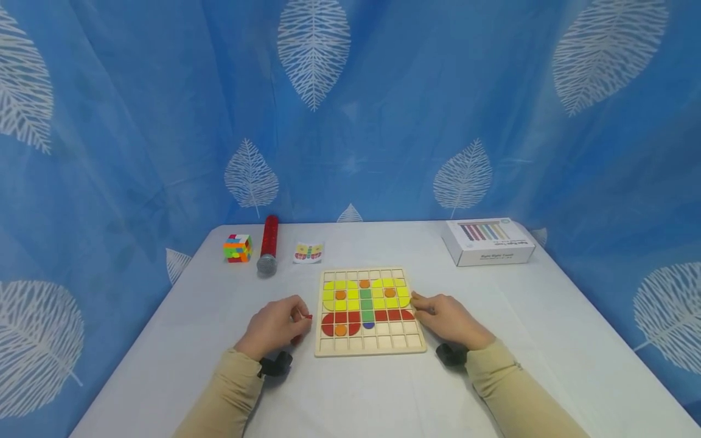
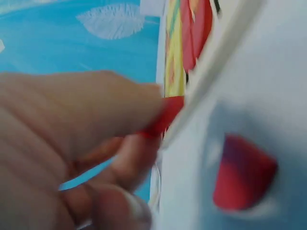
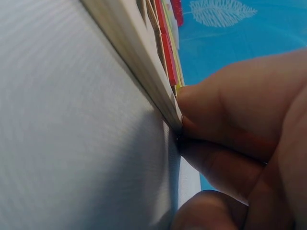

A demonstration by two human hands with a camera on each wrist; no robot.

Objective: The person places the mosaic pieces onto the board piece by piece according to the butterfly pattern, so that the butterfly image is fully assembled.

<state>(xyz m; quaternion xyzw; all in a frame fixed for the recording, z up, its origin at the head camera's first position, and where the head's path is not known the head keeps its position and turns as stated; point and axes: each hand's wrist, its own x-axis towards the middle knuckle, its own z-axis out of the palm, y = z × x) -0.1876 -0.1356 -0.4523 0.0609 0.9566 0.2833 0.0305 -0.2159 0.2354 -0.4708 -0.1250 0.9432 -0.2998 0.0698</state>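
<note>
A square wooden grid board [image 1: 372, 351] lies in the middle of the table, filled in part with yellow, red, green, orange and blue pieces. At its left side my left hand [image 1: 276, 327] pinches a small red piece [image 2: 165, 117] between thumb and finger. On the table below that hand lies another red piece [image 2: 244, 175], with one rounded side, blurred in the left wrist view. My right hand [image 1: 449, 316] grips the board's right edge, the fingertips pressed to its wooden rim [image 3: 144, 67] in the right wrist view.
Behind the board lies a small picture card [image 1: 308, 253] with a similar coloured pattern. A red microphone [image 1: 269, 240] and a puzzle cube [image 1: 238, 248] are at the back left. A white box [image 1: 487, 243] sits at the back right. Blue leaf-print cloth [image 1: 350, 121] hangs behind.
</note>
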